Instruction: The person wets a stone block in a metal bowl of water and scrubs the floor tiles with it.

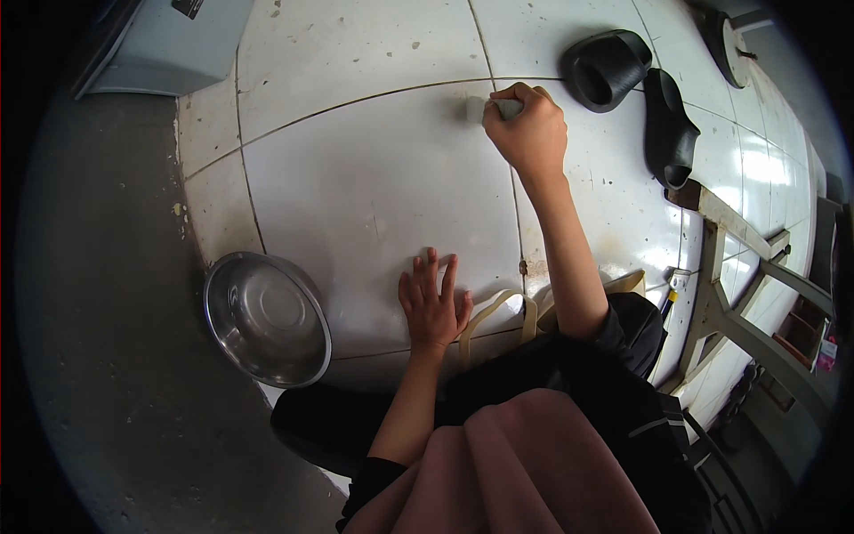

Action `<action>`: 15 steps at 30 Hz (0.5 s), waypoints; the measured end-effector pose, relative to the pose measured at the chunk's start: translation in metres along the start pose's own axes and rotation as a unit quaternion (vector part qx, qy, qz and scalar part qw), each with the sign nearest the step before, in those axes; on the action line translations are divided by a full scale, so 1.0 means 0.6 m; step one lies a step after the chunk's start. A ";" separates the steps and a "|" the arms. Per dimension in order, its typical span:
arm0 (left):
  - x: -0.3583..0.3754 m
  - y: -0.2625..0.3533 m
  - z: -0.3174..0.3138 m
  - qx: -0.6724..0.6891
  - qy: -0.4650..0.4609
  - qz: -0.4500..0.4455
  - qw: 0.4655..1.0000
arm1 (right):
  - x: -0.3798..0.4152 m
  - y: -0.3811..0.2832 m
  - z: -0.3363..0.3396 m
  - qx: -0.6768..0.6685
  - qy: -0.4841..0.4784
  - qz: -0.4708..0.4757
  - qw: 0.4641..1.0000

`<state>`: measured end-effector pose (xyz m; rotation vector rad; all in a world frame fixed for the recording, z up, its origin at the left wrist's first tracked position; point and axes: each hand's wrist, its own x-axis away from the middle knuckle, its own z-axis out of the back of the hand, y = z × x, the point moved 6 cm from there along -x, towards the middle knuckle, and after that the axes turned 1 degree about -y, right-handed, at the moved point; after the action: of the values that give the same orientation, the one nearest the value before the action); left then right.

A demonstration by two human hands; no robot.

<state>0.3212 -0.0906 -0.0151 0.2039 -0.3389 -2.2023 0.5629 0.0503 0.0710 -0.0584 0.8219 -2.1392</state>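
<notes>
My right hand is closed around a small pale grey-green object, held low against the white tiled floor close to a dark grout line. The fingers hide most of this object, so I cannot tell its kind. Beside it the tile shows a faint greyish smear. My left hand rests palm down on the same large tile, fingers spread, holding nothing. A beige strap loops up just by its thumb, partly hidden by my clothing.
On the left, a shiny metal bowl sits at the tile edge beside grey concrete. Two black slippers lie beyond my right hand. A scraper with a yellow collar is near a pale frame at right.
</notes>
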 end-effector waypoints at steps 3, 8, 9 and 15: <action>0.001 -0.001 0.000 0.009 -0.004 0.004 1.000 | 0.071 0.003 0.031 -0.026 -0.058 -0.024 0.998; 0.002 -0.002 -0.003 0.008 -0.006 0.004 1.000 | 0.155 0.000 0.036 -0.007 0.025 0.047 0.999; 0.001 -0.003 -0.002 0.009 0.000 0.002 1.000 | 0.141 -0.003 0.028 -0.011 0.028 0.046 0.998; 0.000 -0.001 -0.001 0.008 -0.010 0.001 1.000 | 0.028 -0.009 -0.001 -0.025 -0.032 -0.047 0.998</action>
<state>0.3209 -0.0905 -0.0160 0.1888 -0.3677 -2.2010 0.5480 0.0414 0.0696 -0.1952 0.8492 -2.1929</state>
